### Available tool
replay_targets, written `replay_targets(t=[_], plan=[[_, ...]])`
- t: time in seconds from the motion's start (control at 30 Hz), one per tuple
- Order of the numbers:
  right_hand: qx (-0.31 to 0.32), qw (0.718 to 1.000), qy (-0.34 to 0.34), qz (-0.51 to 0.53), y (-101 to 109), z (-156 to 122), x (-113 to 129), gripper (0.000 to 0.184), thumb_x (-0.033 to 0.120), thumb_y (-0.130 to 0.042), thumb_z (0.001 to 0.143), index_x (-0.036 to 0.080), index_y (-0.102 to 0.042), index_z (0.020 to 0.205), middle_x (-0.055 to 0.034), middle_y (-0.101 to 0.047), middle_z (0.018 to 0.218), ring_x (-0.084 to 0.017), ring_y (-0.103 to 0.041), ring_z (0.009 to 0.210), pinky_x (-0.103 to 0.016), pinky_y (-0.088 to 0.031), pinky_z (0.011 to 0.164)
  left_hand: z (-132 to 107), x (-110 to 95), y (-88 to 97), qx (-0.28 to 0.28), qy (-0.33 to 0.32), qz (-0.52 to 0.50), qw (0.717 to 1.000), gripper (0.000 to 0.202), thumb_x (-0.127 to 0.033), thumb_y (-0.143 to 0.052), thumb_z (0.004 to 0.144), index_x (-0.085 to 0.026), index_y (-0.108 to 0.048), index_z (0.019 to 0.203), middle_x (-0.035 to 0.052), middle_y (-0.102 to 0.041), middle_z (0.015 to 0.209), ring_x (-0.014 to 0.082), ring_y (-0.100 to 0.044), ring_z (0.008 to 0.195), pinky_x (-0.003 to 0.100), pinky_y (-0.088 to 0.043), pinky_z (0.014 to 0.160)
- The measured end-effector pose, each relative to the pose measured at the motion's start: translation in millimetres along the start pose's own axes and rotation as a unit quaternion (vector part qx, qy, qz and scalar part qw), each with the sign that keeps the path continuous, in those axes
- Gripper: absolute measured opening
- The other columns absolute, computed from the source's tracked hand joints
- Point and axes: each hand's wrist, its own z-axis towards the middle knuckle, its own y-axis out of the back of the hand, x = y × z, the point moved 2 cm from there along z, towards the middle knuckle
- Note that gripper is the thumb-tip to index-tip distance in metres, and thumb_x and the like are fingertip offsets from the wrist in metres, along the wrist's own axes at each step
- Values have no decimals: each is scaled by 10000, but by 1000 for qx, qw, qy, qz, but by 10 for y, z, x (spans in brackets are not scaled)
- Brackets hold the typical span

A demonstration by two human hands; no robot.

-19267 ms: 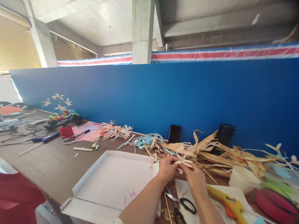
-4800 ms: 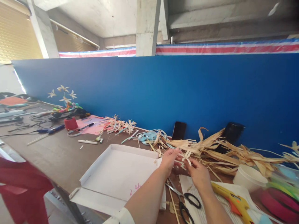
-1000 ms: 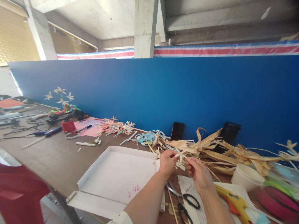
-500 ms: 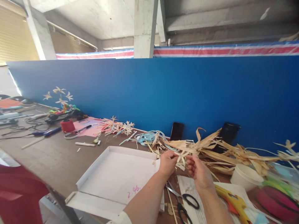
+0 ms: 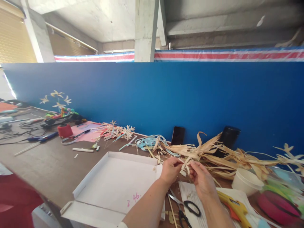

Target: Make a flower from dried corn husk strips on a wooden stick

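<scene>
Between my two hands is a small pale flower (image 5: 186, 165) with narrow petals that look cut from dried husk. My left hand (image 5: 171, 170) pinches it from the left side. From the right, the fingertips of my right hand (image 5: 201, 178) pinch another of its petals. Scissors with black handles (image 5: 184, 205) lie on the table just below my hands, blades pointing up and left. Behind my hands spreads a heap of dried husk strips (image 5: 204, 152). A yellow glue gun (image 5: 234, 205) rests to the right of my right forearm.
An open white box lid (image 5: 114, 183) marked "2.46" lies left of my forearms. A white cup (image 5: 247, 182) and pink tape roll (image 5: 277, 204) stand right. A phone (image 5: 178, 135) leans on the blue partition (image 5: 142, 95). Finished-looking flowers (image 5: 125, 131) and red thread (image 5: 64, 130) lie left.
The view has shifted slightly, so everything sits a little lower and further left. My hands stay at the flower, and its petals have turned a little between my fingers.
</scene>
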Motion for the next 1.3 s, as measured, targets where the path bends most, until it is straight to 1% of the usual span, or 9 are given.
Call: replay_targets(t=[0.07,0.13,0.2,0.4,0.6,0.73,0.9,1.07,1.3], plan=[[-3,1000,-6,-2,15,1,-16,262,311,-756,578,185,-636,774,43,-568,561,-65,-486,470,-143,-398,396,-5,3,-4,1,-3,2,1000,166,-138,-588,698,-192,-700,808,21,-668,771,135,-586,722,220,-447,698],[-3,1000,-11,-3,32,3,-32,256,306,-754,582,189,-629,773,50,-563,556,-60,-489,465,-136,-401,397,-9,23,-10,-1,-8,20,1000,127,-126,-594,685,-186,-700,721,16,-652,710,130,-575,698,216,-439,688],[-3,1000,-16,1,46,8,-44,249,298,-751,589,195,-620,775,56,-563,568,-52,-487,462,-128,-401,396,-11,52,-12,-11,-6,24,1000,135,-115,-584,683,-187,-697,699,12,-646,693,127,-571,690,213,-434,678],[23,999,-26,2,24,4,-44,233,279,-746,599,191,-607,764,54,-554,566,-49,-482,471,-120,-379,389,-4,52,4,-17,-2,25,1000,104,-132,-592,679,-171,-687,690,16,-643,688,123,-562,667,215,-422,649],[26,999,-34,-3,12,12,-57,218,275,-737,600,193,-600,748,55,-552,601,-53,-466,482,-134,-349,377,6,37,15,-43,33,18,998,56,-155,-611,656,-154,-667,654,6,-613,665,110,-530,619,206,-405,597],[38,999,-34,-11,13,17,-66,204,278,-734,589,191,-603,718,52,-551,607,-56,-442,477,-145,-323,365,11,33,28,-59,45,9,997,68,-158,-593,661,-158,-661,653,4,-617,678,114,-535,640,211,-419,621],[51,998,-30,-17,5,7,-67,201,279,-733,584,177,-617,714,21,-581,658,-66,-446,492,-163,-333,377,25,37,34,-76,51,-9,996,89,-150,-573,668,-156,-662,664,8,-627,685,120,-547,657,217,-432,645],[55,998,-29,-21,0,0,-78,181,286,-722,609,176,-620,710,30,-564,623,-56,-433,489,-149,-327,387,30,82,22,-96,60,-14,993,79,-146,-581,662,-153,-659,668,4,-621,668,120,-545,653,218,-425,640],[53,998,-25,-31,-8,-5,-86,197,303,-729,603,184,-626,722,33,-580,642,-58,-443,492,-152,-332,391,39,89,29,-80,63,-19,995,77,-160,-582,662,-154,-657,651,2,-622,664,123,-548,660,220,-429,645]])
